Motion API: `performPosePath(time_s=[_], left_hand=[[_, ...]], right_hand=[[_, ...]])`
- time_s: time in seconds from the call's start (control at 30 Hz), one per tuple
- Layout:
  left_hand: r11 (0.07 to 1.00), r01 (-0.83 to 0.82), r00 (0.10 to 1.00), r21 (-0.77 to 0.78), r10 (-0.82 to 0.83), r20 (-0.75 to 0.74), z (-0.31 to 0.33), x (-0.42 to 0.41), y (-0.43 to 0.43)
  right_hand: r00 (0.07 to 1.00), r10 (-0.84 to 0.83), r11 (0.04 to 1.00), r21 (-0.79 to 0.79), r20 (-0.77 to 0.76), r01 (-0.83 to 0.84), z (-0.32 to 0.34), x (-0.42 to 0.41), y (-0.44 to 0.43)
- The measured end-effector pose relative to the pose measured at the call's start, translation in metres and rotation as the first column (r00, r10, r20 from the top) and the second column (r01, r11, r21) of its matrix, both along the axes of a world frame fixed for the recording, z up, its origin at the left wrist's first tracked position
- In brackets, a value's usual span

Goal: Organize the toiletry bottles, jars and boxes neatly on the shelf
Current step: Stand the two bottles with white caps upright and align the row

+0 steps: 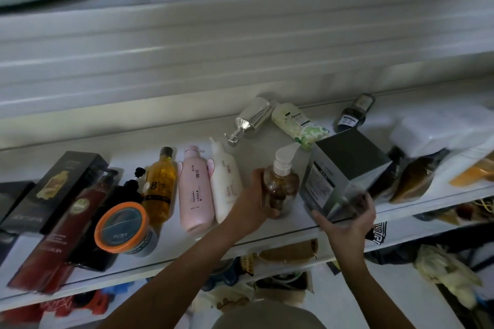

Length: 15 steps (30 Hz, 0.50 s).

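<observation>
Head view. The left hand point(256, 200) grips the brown pump bottle point(280, 188) near the front of the shelf point(187, 133), between the white bottle point(226, 184) and the grey box point(347, 165). The bottle's long axis runs front to back, with the pump pointing away from the person; it appears roughly upright. The right hand point(344, 219) holds the box's near end at the shelf edge.

Risk: the box overhangs the edge and could fall if the grip slips. The bottle could also knock against it.
</observation>
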<state>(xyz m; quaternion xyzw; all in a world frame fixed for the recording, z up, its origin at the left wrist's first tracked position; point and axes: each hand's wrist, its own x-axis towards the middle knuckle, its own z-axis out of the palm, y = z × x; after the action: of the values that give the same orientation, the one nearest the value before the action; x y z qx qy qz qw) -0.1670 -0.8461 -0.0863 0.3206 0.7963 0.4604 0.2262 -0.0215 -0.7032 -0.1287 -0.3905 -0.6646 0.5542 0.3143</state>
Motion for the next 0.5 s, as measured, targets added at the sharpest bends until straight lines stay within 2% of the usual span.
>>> performPosePath(time_s=[0.1, 0.33, 0.5], left_hand=[[1.000, 0.000, 1.000, 0.020, 0.000, 0.001, -0.001, 0.001, 0.003], [0.995, -0.035, 0.996, 0.092, 0.028, 0.083, -0.003, 0.007, 0.011], [0.992, -0.018, 0.991, 0.126, 0.001, 0.136, -0.006, 0.010, 0.019]], right_hand=[[0.999, 0.042, 0.999, -0.007, -0.028, -0.043, -0.002, -0.007, 0.004], [0.983, -0.164, 0.983, 0.102, 0.080, 0.155, -0.015, -0.010, 0.002], [0.949, -0.299, 0.924, 0.276, 0.097, 0.263, -0.017, -0.009, 0.001]])
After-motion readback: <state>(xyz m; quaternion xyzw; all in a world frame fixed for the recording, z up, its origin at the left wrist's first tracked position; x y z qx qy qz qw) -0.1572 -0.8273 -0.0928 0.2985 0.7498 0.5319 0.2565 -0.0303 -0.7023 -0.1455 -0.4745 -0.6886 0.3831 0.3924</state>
